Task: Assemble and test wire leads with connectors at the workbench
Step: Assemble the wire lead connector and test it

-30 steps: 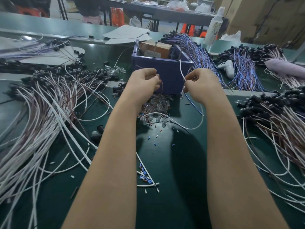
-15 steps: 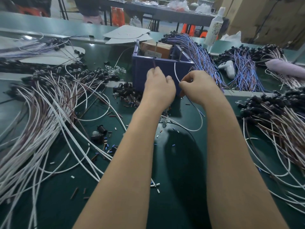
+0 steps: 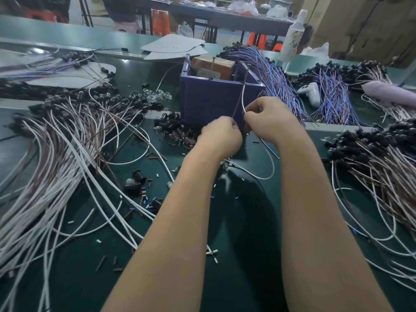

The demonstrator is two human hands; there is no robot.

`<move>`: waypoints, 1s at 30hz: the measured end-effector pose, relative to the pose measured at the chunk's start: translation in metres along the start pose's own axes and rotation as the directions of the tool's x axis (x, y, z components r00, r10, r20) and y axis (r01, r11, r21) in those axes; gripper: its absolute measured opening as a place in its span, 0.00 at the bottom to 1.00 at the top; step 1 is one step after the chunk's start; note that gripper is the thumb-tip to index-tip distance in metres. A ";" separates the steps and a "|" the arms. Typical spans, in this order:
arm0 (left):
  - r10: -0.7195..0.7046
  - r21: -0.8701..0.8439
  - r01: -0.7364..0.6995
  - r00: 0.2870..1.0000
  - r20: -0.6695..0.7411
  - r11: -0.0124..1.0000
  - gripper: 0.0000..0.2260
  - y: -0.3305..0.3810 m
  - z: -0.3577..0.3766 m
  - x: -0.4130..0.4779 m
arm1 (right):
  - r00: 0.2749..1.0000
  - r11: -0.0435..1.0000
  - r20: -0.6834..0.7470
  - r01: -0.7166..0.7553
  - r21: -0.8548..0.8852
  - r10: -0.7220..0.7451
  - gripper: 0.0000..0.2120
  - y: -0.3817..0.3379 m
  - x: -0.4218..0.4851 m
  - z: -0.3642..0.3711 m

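Observation:
Both hands meet in front of the blue box [image 3: 209, 102] at the middle of the green bench. My right hand [image 3: 270, 119] pinches a white wire lead [image 3: 242, 99] that stands up from its fingers and loops down to the bench behind my forearm. My left hand [image 3: 221, 137] is curled just below and left of it, pinching a thin brown wire [image 3: 239, 97] that rises against the box. What sits between the fingertips is hidden. Small black connectors [image 3: 171, 122] and cut sleeve bits lie left of my left hand.
A large fan of white and brown leads [image 3: 56, 158] covers the left of the bench, another bundle [image 3: 382, 163] the right. Blue leads [image 3: 270, 70] hang behind the box. A white game controller [image 3: 311, 92] and a bottle [image 3: 292, 34] stand at the back right.
My left hand moved right from the loose parts pile to meet my right hand at the box. Both hands have lowered slightly and now hold the wires upright together.

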State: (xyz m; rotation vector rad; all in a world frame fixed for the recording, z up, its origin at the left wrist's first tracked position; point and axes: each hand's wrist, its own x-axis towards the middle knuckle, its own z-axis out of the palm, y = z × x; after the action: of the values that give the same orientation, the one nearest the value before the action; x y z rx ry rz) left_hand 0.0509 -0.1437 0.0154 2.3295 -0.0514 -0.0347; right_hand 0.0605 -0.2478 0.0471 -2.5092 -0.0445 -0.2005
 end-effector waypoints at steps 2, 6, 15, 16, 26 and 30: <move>0.006 -0.012 -0.006 1.000 0.024 1.000 0.13 0.000 0.003 -0.002 | 1.000 1.000 0.007 0.002 -0.008 -0.002 0.10 0.000 0.000 0.000; 0.063 -0.073 -0.069 0.995 -0.082 0.995 0.12 0.002 0.004 -0.002 | 1.000 1.000 0.004 0.014 0.009 -0.014 0.10 -0.001 0.001 0.000; -0.056 -0.314 -0.161 0.810 -0.584 0.936 0.05 0.001 0.009 -0.005 | 0.996 0.994 0.066 -0.070 0.079 0.065 0.12 -0.001 0.002 -0.003; -0.065 -0.325 -0.170 0.796 -0.602 0.930 0.04 0.000 0.010 -0.006 | 0.994 0.991 0.069 -0.087 0.097 0.081 0.12 -0.002 0.002 -0.003; -0.082 -0.322 -0.124 0.827 -0.556 0.938 0.07 -0.001 0.017 -0.004 | 0.998 0.995 -0.009 -0.058 0.075 0.059 0.08 -0.003 0.002 0.008; -0.080 -0.317 -0.132 0.813 -0.576 0.939 0.09 -0.001 0.023 -0.005 | 0.999 0.997 -0.007 -0.050 0.062 0.050 0.07 -0.002 0.002 0.010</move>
State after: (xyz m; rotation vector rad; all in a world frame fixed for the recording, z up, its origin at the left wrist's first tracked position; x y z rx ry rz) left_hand 0.0451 -0.1592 -0.0011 1.8946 0.2170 0.6416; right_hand 0.0641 -0.2405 0.0410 -2.4451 0.0152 -0.1860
